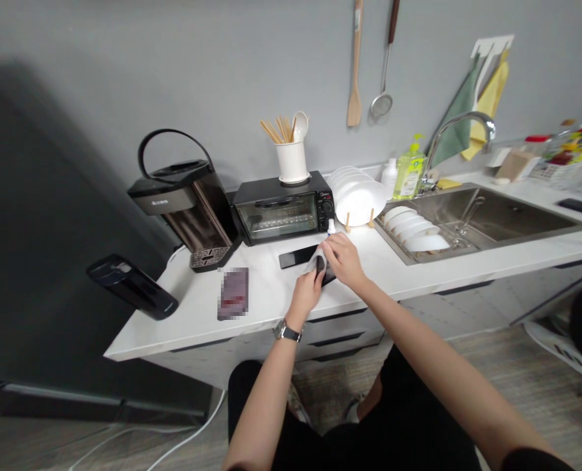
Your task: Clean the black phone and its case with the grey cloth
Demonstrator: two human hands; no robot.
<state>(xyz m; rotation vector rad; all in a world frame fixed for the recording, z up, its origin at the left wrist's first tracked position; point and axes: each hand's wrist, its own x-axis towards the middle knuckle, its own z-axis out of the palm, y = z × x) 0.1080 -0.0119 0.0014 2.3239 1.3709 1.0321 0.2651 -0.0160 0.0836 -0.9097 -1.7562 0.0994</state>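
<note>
Forearms (452, 366): yours come over the desk (266, 307) edge, watch (291, 333) on the left, so both hands meet before the toaster oven (284, 212).
Right grip (344, 263): fingertips pinched on a pale sheet (312, 263), cloth or film, dunno, likely to control its upper end.
Left grip (307, 293): curled at the lower end; can't tell whether it's got the sheet or the dark bit there.
Pale sheet: bunched between your hands, just above the desk.
Dark slab (295, 257): lying flat, poking out left of your hands.
Little bottle (331, 226): white cap showing just behind your right hand, probably parked there for easy reach.
</note>
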